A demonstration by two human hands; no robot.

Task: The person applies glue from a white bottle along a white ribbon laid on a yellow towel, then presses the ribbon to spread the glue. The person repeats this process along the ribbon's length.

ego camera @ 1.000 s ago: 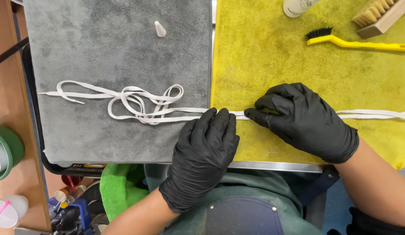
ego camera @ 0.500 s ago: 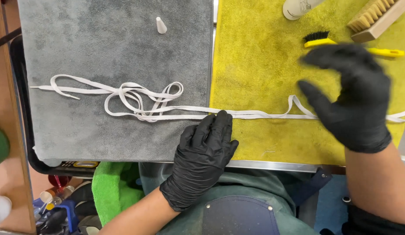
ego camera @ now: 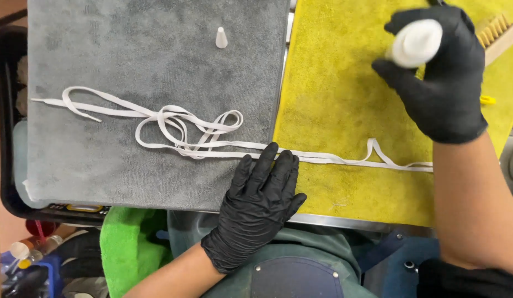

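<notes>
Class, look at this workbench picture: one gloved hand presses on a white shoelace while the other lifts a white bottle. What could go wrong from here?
1. The right hand holds the white bottle above the yellow towel; liquid might drip there and miss the shoelace.
2. The left hand pins only one stretch, so the looped part on the grey towel could tangle further if tugged.
3. The small white cap lies loose and could roll off.

A single head camera is looking straight down, close over the towels [ego camera: 157,66] and both hands [ego camera: 256,204]
</notes>
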